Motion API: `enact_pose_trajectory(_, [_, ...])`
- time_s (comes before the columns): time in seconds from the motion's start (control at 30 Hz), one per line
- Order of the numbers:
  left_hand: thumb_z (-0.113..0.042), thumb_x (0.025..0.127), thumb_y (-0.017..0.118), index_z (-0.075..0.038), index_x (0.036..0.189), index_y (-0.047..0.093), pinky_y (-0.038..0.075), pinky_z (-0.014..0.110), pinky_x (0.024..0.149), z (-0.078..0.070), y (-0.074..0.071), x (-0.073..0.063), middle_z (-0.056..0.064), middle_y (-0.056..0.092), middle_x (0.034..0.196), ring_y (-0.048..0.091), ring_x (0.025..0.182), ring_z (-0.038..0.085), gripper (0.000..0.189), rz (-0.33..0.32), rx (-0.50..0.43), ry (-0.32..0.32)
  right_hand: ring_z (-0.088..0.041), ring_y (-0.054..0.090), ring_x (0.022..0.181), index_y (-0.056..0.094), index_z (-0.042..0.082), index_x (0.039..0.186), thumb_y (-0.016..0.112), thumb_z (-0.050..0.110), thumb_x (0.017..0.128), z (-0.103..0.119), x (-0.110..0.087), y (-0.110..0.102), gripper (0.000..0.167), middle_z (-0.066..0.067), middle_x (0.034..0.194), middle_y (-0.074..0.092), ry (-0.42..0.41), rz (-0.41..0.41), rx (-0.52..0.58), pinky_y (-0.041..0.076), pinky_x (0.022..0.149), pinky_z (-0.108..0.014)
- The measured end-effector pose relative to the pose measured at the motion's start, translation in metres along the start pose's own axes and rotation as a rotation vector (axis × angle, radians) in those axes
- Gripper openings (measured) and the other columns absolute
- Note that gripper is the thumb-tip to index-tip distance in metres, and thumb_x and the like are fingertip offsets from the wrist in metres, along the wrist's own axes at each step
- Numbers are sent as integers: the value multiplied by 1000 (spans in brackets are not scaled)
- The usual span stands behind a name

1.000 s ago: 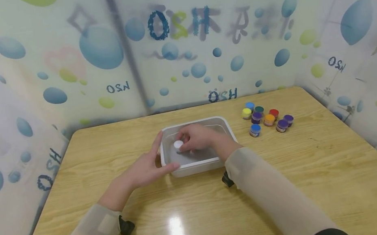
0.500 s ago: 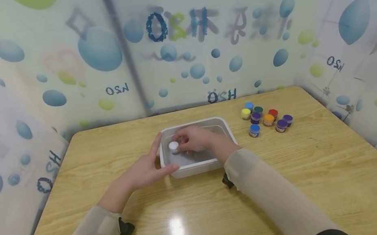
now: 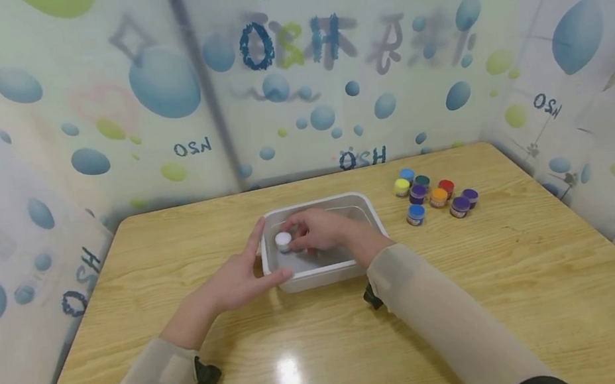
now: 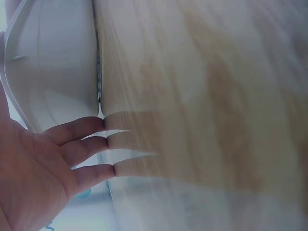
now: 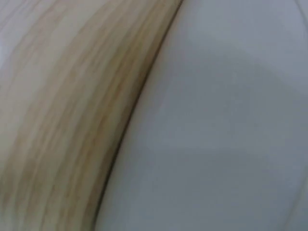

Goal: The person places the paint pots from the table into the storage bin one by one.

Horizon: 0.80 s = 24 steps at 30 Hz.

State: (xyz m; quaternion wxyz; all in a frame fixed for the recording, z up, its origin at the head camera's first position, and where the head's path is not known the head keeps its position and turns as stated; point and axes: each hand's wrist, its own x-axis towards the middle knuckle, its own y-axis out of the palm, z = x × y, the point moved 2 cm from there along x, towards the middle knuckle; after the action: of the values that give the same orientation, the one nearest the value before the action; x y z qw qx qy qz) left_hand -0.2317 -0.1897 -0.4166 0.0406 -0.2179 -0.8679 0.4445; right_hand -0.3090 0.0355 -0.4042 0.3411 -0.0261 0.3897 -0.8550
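Observation:
A white plastic tub (image 3: 333,275) rests on the wooden table. Inside it, near its left end, stands a small jar with a white lid (image 3: 283,239). My right hand (image 3: 319,229) reaches down into the tub, thumb and forefinger pinching this jar from the right. My left hand (image 3: 236,277) steadies the tub's left end with thumb and forefinger spread, the thumb lying at the near rim. In the left wrist view, three extended fingers (image 4: 89,149) of that hand reach down to the tabletop beside the tub wall (image 4: 62,62). The right wrist view shows only tub wall (image 5: 216,120) and table.
Several small paint jars with coloured lids cluster right of the tub, among them a blue-lidded jar (image 3: 416,215), an orange-lidded jar (image 3: 438,197) and a yellow-lidded jar (image 3: 401,188). A patterned curtain (image 3: 325,115) rises behind the wooden table (image 3: 332,349).
My right hand has shifted the white-lidded jar a little left inside the tub, toward its left wall. The left hand has kept its place at the tub.

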Motion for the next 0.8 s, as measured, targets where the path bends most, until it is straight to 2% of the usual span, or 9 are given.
enact_pose_trajectory(0.1, [-76, 97, 67, -31, 177, -13, 57, 46, 96, 0, 0, 1, 23, 76, 127, 68, 96, 23, 122, -9, 2, -1, -19, 73, 83, 64, 16, 151, 74, 22, 107, 1, -3, -4, 46, -2, 108, 79, -5, -9, 21, 58, 74, -29])
enact_pose_trajectory(0.23, [-77, 96, 67, -30, 177, -13, 57, 51, 103, -1, 0, 0, 27, 71, 139, 69, 103, 23, 123, -10, 3, -1, -19, 74, 86, 63, 17, 152, 71, 20, 108, 4, -10, -11, 45, -5, 114, 78, -29, -39, 2, 59, 79, -31])
enact_pose_trajectory(0.4, [-77, 96, 67, -30, 177, -14, 56, 55, 107, 0, 0, -1, 29, 68, 145, 71, 109, 25, 123, -4, 0, -4, -19, 75, 87, 65, 16, 150, 71, 21, 109, 6, -28, -24, 42, -5, 118, 78, -72, -83, -12, 60, 81, -32])
enact_pose_trajectory(0.67, [-75, 98, 67, -28, 177, -13, 54, 57, 110, 1, 0, -1, 31, 68, 143, 72, 113, 28, 122, -14, 6, 10, -39, 77, 92, 67, 13, 148, 71, 23, 109, -4, -75, -48, 41, -6, 113, 78, -134, -176, -23, 59, 78, -33])
enact_pose_trajectory(0.8, [-73, 98, 68, -29, 177, -15, 53, 59, 112, 2, 0, 0, 32, 68, 143, 73, 116, 30, 122, -8, -2, 21, -39, 75, 90, 70, 17, 144, 71, 25, 109, -15, -106, -61, 36, -8, 114, 77, -110, -225, -2, 60, 78, -35])
